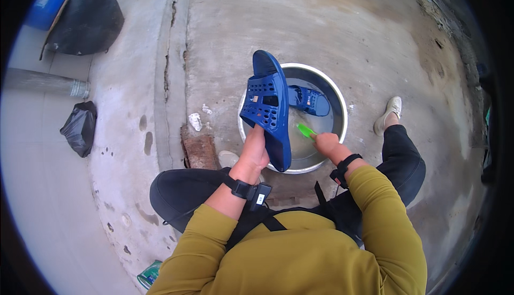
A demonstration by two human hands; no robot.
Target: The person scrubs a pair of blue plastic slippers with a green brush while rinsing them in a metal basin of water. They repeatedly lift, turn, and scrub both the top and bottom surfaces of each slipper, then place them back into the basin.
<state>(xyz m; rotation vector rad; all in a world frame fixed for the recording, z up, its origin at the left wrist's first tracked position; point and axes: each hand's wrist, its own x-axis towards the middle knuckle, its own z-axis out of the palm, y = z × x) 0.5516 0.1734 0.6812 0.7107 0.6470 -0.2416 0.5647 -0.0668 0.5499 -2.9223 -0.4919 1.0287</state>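
My left hand (255, 149) grips a blue perforated slide sandal (268, 106), with its fingers partly hidden inside the strap. The wet-looking sandal is held up over the left side of a round metal basin (343, 114). My right hand (327, 144) holds a bright green brush (306, 130) by its handle, its head low over the cloudy water (301, 146); whether it touches the water I cannot tell. A second blue sandal (309, 100) lies in the basin, at the upper right.
A brick (200, 152) lies on the concrete floor left of the basin. Farther left are a tied black plastic bag (79, 128), a pipe (44, 84), a dark curved sheet (88, 17) and a blue barrel (50, 1). My shoes flank the basin.
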